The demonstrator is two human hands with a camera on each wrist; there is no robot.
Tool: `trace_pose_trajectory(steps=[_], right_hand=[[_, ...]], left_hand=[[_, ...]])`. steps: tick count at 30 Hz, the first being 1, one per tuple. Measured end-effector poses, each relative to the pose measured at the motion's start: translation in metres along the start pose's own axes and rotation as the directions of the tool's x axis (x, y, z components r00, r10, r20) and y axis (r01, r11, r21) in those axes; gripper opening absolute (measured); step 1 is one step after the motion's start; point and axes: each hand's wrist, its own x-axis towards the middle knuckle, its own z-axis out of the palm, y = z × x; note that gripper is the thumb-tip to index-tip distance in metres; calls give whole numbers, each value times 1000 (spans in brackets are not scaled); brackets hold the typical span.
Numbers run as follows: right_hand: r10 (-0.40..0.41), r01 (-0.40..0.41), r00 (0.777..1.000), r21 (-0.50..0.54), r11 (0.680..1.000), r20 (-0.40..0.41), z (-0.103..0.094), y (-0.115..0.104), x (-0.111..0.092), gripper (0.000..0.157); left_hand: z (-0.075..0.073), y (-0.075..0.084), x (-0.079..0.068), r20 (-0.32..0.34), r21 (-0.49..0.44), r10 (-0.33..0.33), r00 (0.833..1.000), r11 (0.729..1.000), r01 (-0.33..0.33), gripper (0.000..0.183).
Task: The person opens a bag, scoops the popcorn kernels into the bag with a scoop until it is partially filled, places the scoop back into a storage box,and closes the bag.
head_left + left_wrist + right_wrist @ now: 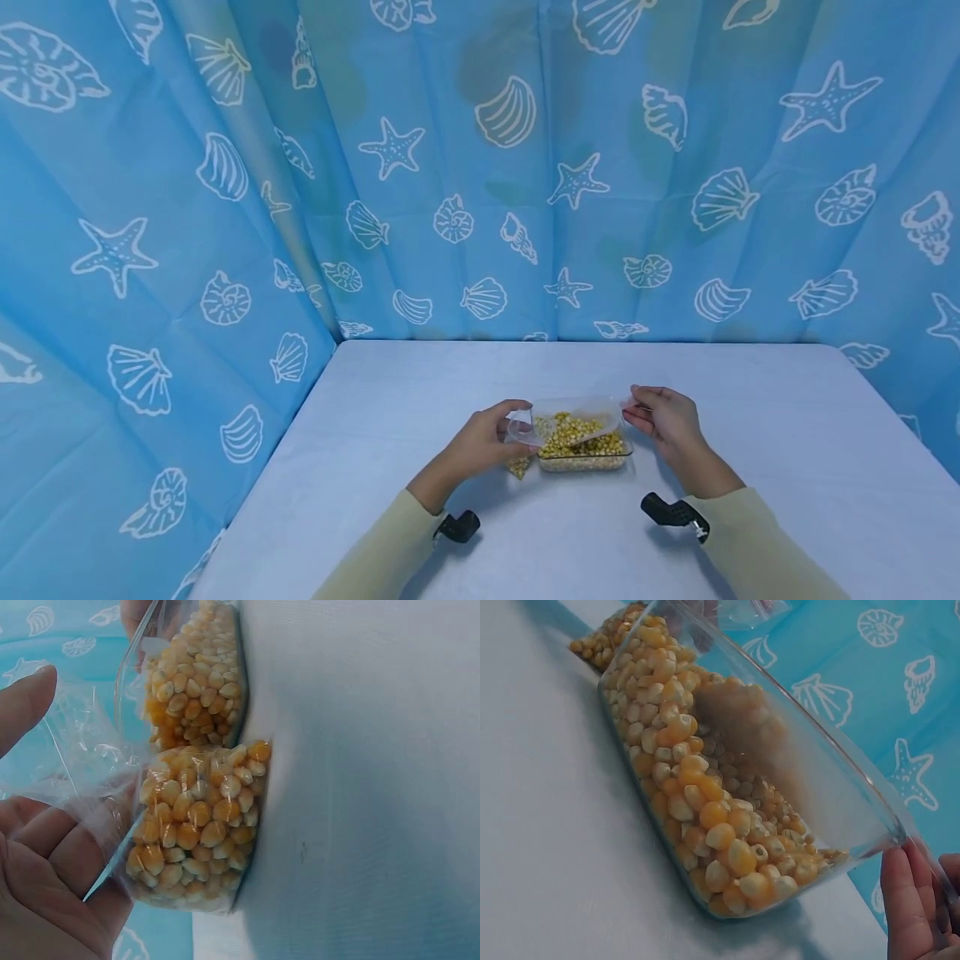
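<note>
A glass container (631, 452) holding yellow corn kernels (686, 780) sits on the table between the hands. Over it, a translucent lid (602, 406) leans at a tilt, with kernels visible below and through it. My right hand (670, 423) pinches the lid's right end at the container's far right corner. Beside the container's left end stands a clear plastic bag (199, 825) with kernels in its lower part. My left hand (480, 442) holds the bag's loose upper film between thumb and fingers; the exact contact of the fingertips is partly hidden by the film.
A white-covered table (420, 375) extends around the hands. Blue curtains (450, 167) with shell and starfish prints hang behind it and on the left. Black wrist-camera mounts (667, 509) protrude from both sleeves above the tabletop.
</note>
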Motion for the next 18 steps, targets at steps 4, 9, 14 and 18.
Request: trace_pose_trajectory(steps=[4,9,14,18], right_hand=[[9,-9,1000,30,1000,7,-3,2,2,27],[40,-44,998,121,992,38,-6,7,1,28],[75,-85,996,219,972,58,-8,10,-1,32],[81,-94,995,271,958,61,-9,10,-2,37]], left_hand=[[0,0,1,-17,11,0,1000,1000,1,71],[-3,-1,1,-72,29,21,997,999,-19,71],[-3,-2,3,-124,1,19,992,1000,-19,76],[-1,-2,3,-129,-59,-23,991,998,15,83]])
